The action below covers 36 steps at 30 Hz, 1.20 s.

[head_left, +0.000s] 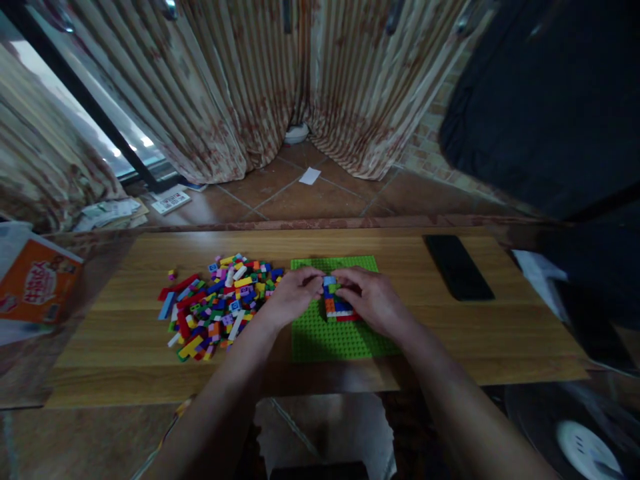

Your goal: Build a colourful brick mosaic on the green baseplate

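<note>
A small structure of colourful toy building bricks (331, 307) stands on the green studded baseplate (320, 343). Blue, orange, white, red and light green bricks show in it, with a light blue brick (329, 281) at its far end. My left hand (299, 292) is closed, its fingertips pinched at the left side of that far end. From the right, my right hand (371, 297) curls its thumb and forefinger against the structure near the light blue and light green bricks. Its fingers and palm hide the structure's right part.
A loose heap of mixed bricks (215, 303) lies left of the baseplate on the wooden table (115, 347). A black phone (459, 267) rests at the right. An orange box (40, 280) stands beyond the table's left end. Striped curtains (250, 87) hang behind.
</note>
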{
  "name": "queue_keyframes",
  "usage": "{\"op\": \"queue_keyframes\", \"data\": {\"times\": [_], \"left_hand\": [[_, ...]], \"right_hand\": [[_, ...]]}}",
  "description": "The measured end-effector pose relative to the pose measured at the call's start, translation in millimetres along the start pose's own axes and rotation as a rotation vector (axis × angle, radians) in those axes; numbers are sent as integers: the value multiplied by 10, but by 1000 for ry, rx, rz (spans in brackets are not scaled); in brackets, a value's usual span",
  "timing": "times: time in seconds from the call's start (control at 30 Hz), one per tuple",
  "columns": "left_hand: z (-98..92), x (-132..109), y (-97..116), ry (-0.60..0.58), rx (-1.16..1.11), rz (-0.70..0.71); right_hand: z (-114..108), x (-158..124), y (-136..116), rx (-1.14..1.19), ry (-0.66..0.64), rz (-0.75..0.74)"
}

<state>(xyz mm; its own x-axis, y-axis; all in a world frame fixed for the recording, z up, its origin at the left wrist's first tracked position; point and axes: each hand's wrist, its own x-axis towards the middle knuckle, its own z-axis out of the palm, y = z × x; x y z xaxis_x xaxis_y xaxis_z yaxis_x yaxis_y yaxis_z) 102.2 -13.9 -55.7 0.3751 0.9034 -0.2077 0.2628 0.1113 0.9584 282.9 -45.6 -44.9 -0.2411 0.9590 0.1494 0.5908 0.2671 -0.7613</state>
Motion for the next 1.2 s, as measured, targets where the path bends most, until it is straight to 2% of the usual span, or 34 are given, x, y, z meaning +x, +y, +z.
{"op": "queue_keyframes", "data": {"times": [0.2,0.43,0.67,0.77,0.83,0.97,1.03,1.1,1.2], "left_hand": [[45,13,-30,66,151,71],[147,27,24,162,147,16],[111,23,-2,131,182,67],[36,-9,6,70,132,99],[-25,-39,32,42,46,87],[-200,-75,75,105,-79,77],[-331,-82,68,174,-74,80],[-482,-95,47,245,0,95],[-687,-142,28,355,294,135]], "right_hand": [[12,16,0,30,11,42],[27,50,-9,54,-8,86],[18,45,-43,15,-19,57],[-22,14,-27,45,-39,54],[-63,-2,-5,38,3,65],[-139,-3,29,-71,110,2],[-147,-4,34,-120,62,-32],[-131,-17,38,-153,-43,-34],[-87,-54,55,-191,-187,-22]]}}
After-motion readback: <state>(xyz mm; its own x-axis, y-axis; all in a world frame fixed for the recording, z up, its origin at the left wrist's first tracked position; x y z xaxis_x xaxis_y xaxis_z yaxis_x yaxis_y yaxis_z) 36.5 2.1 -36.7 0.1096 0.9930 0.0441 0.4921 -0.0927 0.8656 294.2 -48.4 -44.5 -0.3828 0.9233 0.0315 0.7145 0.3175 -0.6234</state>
